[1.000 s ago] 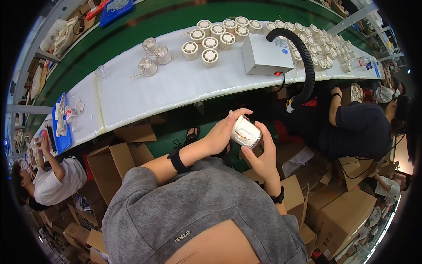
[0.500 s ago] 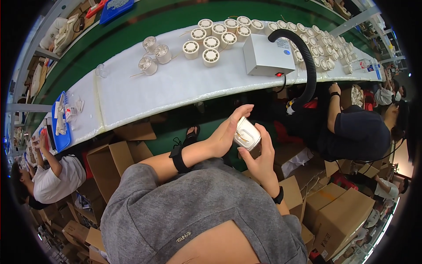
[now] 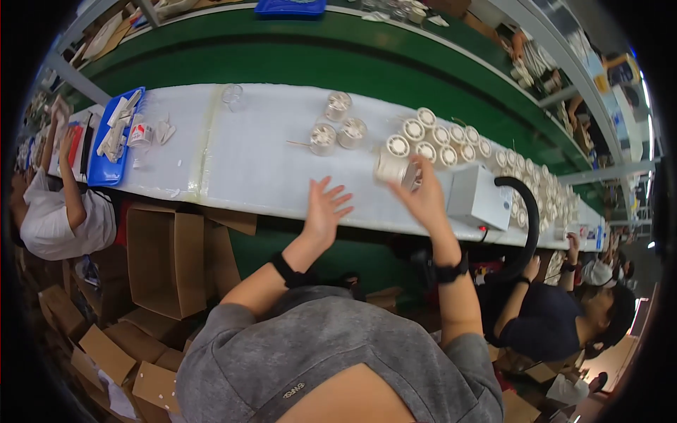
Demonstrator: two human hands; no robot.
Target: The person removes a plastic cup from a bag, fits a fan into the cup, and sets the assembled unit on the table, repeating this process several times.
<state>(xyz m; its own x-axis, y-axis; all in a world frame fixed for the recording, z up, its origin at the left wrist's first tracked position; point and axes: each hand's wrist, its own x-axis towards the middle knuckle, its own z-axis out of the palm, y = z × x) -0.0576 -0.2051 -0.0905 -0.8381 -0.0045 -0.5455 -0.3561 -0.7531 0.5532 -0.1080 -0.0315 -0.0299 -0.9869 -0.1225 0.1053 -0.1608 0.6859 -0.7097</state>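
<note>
My right hand (image 3: 425,196) is closed round a white cylindrical housing (image 3: 392,168), which is tipped on its side just above the white work surface (image 3: 264,166). Its nearer end is partly behind my fingers. My left hand (image 3: 324,213) is empty, with the fingers spread over the table's front edge. Beyond the held piece stands a group of similar white housings (image 3: 398,146) with round slotted tops, some with thin wires. Left of that group are three clear cups (image 3: 323,139) with white bladed parts inside.
A grey box (image 3: 474,197) with a black flexible hose (image 3: 525,211) stands to the right. On the left lie a blue tray (image 3: 106,166) of white pieces and a small bottle (image 3: 140,134). Open cartons (image 3: 166,261) stand below the table. A co-worker (image 3: 546,324) sits at the right.
Both hands were together near my body around a white piece with wires. They have since parted: the left let go, and the right reached forward over the table. My view has also turned.
</note>
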